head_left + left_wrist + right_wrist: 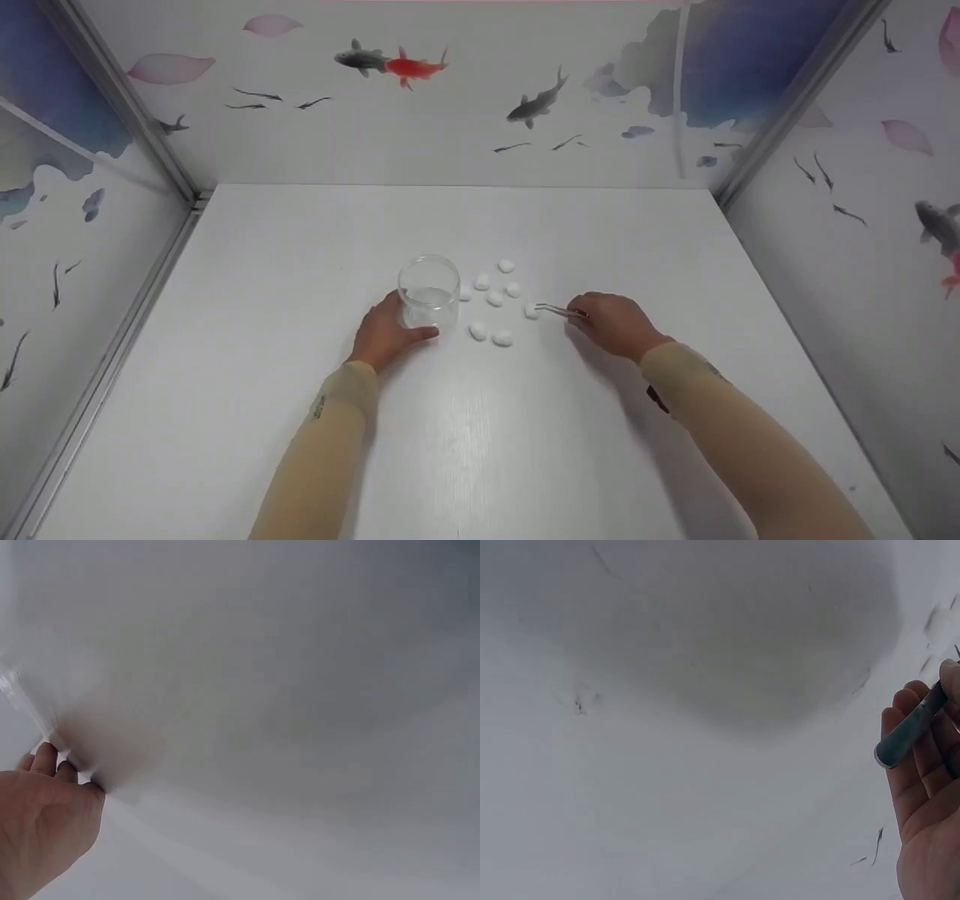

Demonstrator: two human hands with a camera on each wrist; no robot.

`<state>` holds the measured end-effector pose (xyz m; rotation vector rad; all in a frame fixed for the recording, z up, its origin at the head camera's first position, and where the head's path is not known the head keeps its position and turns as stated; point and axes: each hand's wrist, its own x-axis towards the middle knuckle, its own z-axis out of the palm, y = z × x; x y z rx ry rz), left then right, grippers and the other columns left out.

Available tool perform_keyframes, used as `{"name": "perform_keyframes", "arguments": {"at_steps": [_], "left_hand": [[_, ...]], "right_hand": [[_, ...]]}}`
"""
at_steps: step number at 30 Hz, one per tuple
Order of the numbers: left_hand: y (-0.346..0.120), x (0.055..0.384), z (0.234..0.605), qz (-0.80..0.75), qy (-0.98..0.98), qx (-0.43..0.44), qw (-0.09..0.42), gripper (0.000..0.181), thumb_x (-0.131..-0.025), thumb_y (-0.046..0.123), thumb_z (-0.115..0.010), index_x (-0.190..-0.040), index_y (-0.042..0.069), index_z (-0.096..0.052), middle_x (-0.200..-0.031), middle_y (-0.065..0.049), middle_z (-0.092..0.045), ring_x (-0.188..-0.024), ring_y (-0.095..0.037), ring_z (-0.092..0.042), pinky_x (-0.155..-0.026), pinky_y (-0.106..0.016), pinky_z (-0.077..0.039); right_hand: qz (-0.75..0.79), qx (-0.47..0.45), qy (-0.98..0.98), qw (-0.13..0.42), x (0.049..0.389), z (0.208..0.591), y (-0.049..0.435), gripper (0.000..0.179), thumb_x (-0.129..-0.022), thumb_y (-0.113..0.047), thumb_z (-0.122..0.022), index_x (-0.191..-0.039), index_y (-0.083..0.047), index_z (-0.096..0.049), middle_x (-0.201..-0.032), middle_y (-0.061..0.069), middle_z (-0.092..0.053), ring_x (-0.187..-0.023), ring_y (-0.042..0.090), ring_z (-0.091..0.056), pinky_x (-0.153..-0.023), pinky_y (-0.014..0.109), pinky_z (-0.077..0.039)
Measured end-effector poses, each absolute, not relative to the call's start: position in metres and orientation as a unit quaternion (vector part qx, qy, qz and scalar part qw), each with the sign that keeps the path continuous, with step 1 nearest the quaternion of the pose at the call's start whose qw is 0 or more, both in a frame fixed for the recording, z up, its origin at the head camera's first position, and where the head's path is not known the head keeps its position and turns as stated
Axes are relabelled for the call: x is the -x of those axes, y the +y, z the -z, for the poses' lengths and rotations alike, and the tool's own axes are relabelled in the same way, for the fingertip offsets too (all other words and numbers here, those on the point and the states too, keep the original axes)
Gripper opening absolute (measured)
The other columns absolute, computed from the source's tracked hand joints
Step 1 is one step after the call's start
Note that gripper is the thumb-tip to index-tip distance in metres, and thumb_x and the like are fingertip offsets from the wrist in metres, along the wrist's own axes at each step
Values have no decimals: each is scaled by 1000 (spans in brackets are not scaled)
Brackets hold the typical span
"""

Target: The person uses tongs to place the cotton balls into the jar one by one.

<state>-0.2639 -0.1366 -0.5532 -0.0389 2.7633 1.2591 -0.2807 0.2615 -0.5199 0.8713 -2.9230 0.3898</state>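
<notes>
A clear glass jar [429,292] stands upright on the white table, its mouth upward. Around its left and near side my left hand [390,334] holds it, thumb along the front. In the left wrist view only part of that left hand [52,817] shows at the lower left. My right hand [616,322] pinches metal tweezers [559,310], whose tips point left and meet a white cotton ball [531,311]; whether they grip it I cannot tell. The right wrist view shows the rounded end of the tweezers [907,735] across the fingers.
Several more white cotton balls [502,338] lie loosely scattered between the jar and the tweezers. White panels [450,150] printed with fish and petals enclose the table [480,450] at the back and on both sides.
</notes>
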Motion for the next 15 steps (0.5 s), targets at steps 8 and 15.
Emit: {"name": "perform_keyframes", "arguments": {"at_steps": [8,15], "left_hand": [[-138,264,553,-410,910,17,55,101,-75,49,-85,-155,12,-35,-154,-9,-42,-143,-33,-34,-120,-48,-22],[-136,265,554,-410,910,19,55,102,-75,50,-85,-155,13,-35,-155,-9,-41,-144,-32,-32,-121,-48,-19]], "right_hand": [[-100,-321,-940,58,280,524,254,13,-91,-12,-75,-104,-11,-75,-89,-1,-69,-77,15,-66,-69,31,-58],[-89,-324,-939,74,282,524,253,15,-88,-9,-77,-103,-10,-77,-88,0,-69,-76,15,-67,-68,31,-59]]}}
